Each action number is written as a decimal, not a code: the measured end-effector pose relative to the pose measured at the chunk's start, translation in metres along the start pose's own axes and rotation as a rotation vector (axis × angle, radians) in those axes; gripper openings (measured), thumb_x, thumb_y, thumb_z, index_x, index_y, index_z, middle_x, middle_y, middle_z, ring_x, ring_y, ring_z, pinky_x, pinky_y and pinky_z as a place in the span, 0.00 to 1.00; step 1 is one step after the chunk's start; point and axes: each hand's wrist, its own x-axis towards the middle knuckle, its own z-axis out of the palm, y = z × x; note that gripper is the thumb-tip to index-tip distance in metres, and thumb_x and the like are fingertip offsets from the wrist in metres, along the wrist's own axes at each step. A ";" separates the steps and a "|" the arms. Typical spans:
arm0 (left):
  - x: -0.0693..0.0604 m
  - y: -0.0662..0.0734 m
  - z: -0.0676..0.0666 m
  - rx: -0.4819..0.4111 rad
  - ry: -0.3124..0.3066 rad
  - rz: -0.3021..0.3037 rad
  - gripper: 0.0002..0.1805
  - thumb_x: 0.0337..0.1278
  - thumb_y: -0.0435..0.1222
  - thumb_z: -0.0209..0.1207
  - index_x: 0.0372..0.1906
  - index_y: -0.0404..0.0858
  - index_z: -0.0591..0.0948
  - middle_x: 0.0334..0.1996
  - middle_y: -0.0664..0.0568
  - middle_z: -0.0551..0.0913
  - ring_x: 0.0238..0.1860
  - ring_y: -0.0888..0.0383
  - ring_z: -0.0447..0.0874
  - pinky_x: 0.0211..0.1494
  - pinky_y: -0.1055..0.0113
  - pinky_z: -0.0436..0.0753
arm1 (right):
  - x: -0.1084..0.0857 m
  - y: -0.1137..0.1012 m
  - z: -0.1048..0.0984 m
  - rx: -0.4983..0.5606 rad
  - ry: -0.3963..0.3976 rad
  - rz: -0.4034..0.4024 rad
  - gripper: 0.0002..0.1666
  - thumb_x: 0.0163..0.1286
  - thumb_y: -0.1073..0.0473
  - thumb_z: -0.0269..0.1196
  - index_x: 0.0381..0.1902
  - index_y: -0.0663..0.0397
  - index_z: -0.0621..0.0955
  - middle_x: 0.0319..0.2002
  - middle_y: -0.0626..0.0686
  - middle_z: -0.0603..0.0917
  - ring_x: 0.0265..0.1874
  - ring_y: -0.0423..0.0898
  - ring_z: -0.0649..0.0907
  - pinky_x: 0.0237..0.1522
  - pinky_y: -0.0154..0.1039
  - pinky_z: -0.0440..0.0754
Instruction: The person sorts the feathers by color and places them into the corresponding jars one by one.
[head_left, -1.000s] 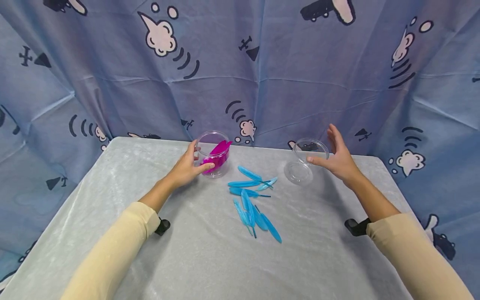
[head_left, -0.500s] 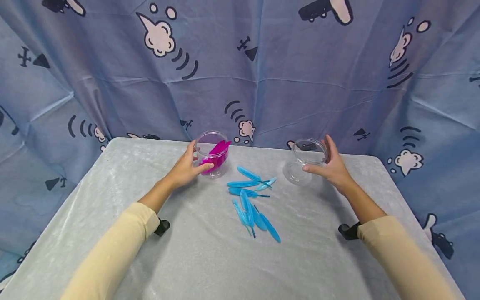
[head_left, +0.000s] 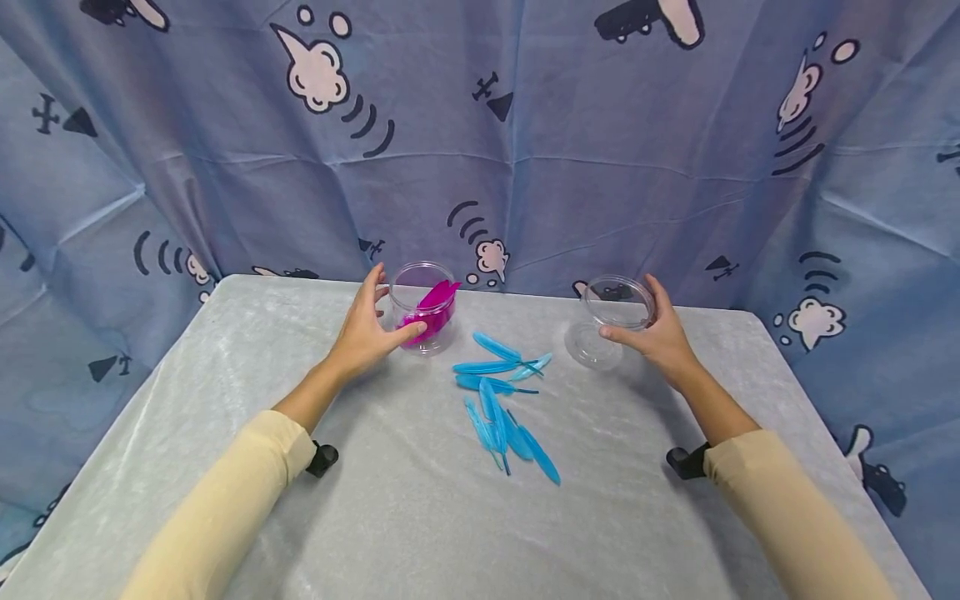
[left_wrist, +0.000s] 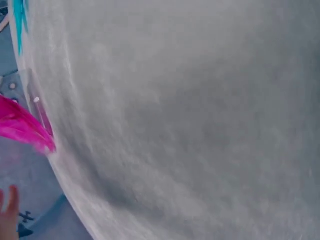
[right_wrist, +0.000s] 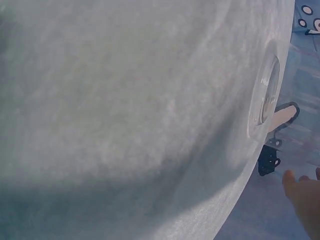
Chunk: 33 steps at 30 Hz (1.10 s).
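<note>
A clear footed cup (head_left: 424, 293) with magenta feathers (head_left: 435, 312) stands at the back left; the left wrist view shows magenta feathers (left_wrist: 24, 127) too. Beside it is my left hand (head_left: 365, 329), fingers spread away from its wall and thumb in front. At the back right stands another clear cup (head_left: 597, 351), with nothing inside. My right hand (head_left: 663, 337) has its thumb in front and fingers at the right side, curved round the cup. Several blue feathers (head_left: 483, 366) lie between the cups, some nearer the front (head_left: 542, 456).
A pale grey cloth covers the table (head_left: 420, 508). Behind its back edge hangs a blue patterned curtain (head_left: 427, 125), close to both cups. A black strap device is on each wrist.
My right hand has moved left and come round the empty cup. My left fingers have loosened and spread away from the feather-filled cup. Both cups and the blue feathers lie as before.
</note>
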 end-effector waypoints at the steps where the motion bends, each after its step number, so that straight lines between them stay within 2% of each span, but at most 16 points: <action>1: 0.000 0.001 0.000 -0.003 0.042 0.030 0.60 0.48 0.49 0.74 0.80 0.45 0.47 0.75 0.45 0.58 0.72 0.47 0.64 0.67 0.48 0.72 | 0.000 0.000 0.001 -0.010 -0.007 0.006 0.70 0.57 0.59 0.76 0.81 0.47 0.39 0.79 0.59 0.46 0.77 0.58 0.51 0.73 0.57 0.55; 5: 0.001 0.009 0.001 -0.004 0.195 0.157 0.55 0.47 0.47 0.75 0.77 0.45 0.56 0.72 0.49 0.63 0.68 0.52 0.69 0.62 0.54 0.76 | 0.000 -0.001 0.000 0.010 -0.039 0.026 0.66 0.59 0.60 0.75 0.81 0.50 0.42 0.79 0.58 0.48 0.77 0.56 0.51 0.72 0.57 0.57; 11: 0.003 0.027 0.007 -0.064 0.378 0.345 0.41 0.47 0.39 0.74 0.67 0.35 0.69 0.59 0.43 0.74 0.54 0.49 0.80 0.50 0.55 0.81 | -0.003 -0.005 -0.002 0.040 -0.065 0.039 0.64 0.61 0.60 0.73 0.80 0.53 0.43 0.79 0.59 0.51 0.76 0.59 0.55 0.72 0.56 0.60; 13: 0.003 0.034 0.009 -0.091 0.412 0.404 0.36 0.47 0.36 0.74 0.62 0.32 0.73 0.54 0.42 0.77 0.50 0.47 0.82 0.46 0.54 0.82 | -0.005 -0.008 -0.002 0.010 -0.061 0.045 0.65 0.61 0.57 0.74 0.81 0.52 0.43 0.78 0.59 0.52 0.76 0.59 0.57 0.71 0.57 0.61; 16: 0.000 0.045 0.015 -0.119 0.397 0.460 0.29 0.49 0.34 0.73 0.56 0.29 0.76 0.48 0.41 0.80 0.44 0.48 0.83 0.43 0.53 0.83 | -0.009 -0.009 -0.004 -0.015 -0.058 0.052 0.66 0.60 0.55 0.75 0.81 0.50 0.42 0.78 0.59 0.54 0.75 0.59 0.58 0.69 0.59 0.63; 18: -0.003 0.050 0.020 -0.142 0.345 0.474 0.25 0.50 0.33 0.72 0.53 0.29 0.78 0.46 0.41 0.82 0.42 0.48 0.84 0.42 0.54 0.85 | -0.009 -0.008 -0.004 -0.015 -0.058 0.059 0.68 0.60 0.54 0.75 0.81 0.49 0.40 0.77 0.60 0.55 0.75 0.58 0.59 0.69 0.60 0.63; 20: -0.007 0.056 0.026 -0.170 0.250 0.461 0.22 0.52 0.32 0.71 0.51 0.30 0.80 0.44 0.41 0.83 0.40 0.50 0.85 0.42 0.55 0.86 | -0.009 -0.006 -0.004 0.000 -0.063 0.068 0.69 0.60 0.56 0.75 0.80 0.49 0.37 0.77 0.60 0.55 0.75 0.58 0.58 0.69 0.60 0.62; 22: -0.011 0.060 0.032 -0.207 0.129 0.430 0.20 0.54 0.32 0.70 0.51 0.31 0.81 0.43 0.42 0.84 0.39 0.51 0.85 0.43 0.55 0.86 | -0.009 -0.003 -0.004 0.012 -0.067 0.076 0.71 0.60 0.57 0.75 0.80 0.49 0.35 0.78 0.60 0.54 0.75 0.58 0.57 0.70 0.60 0.61; 25: -0.016 0.064 0.040 -0.245 -0.095 0.345 0.18 0.58 0.33 0.68 0.53 0.33 0.82 0.44 0.44 0.85 0.40 0.54 0.86 0.46 0.58 0.86 | -0.007 -0.001 -0.003 0.032 -0.074 0.090 0.71 0.60 0.58 0.74 0.80 0.48 0.33 0.78 0.59 0.52 0.76 0.57 0.55 0.71 0.60 0.60; 29: -0.019 0.064 0.048 -0.221 -0.370 0.229 0.19 0.62 0.36 0.65 0.57 0.35 0.81 0.49 0.45 0.85 0.45 0.56 0.85 0.51 0.62 0.84 | -0.006 0.000 -0.001 0.074 -0.082 0.097 0.69 0.61 0.61 0.73 0.80 0.50 0.35 0.78 0.61 0.51 0.76 0.58 0.54 0.72 0.58 0.58; 31: -0.020 0.062 0.051 -0.197 -0.472 0.194 0.20 0.63 0.36 0.63 0.59 0.34 0.81 0.51 0.43 0.84 0.48 0.54 0.85 0.54 0.61 0.82 | -0.005 0.000 0.000 0.090 -0.086 0.096 0.67 0.61 0.61 0.73 0.80 0.51 0.37 0.78 0.62 0.51 0.76 0.59 0.54 0.72 0.58 0.58; 33: -0.021 0.059 0.054 -0.172 -0.545 0.181 0.21 0.64 0.34 0.63 0.60 0.32 0.79 0.53 0.39 0.83 0.51 0.51 0.84 0.57 0.59 0.81 | -0.005 0.000 0.001 0.108 -0.093 0.093 0.65 0.62 0.62 0.73 0.80 0.51 0.40 0.78 0.62 0.50 0.76 0.59 0.54 0.73 0.58 0.57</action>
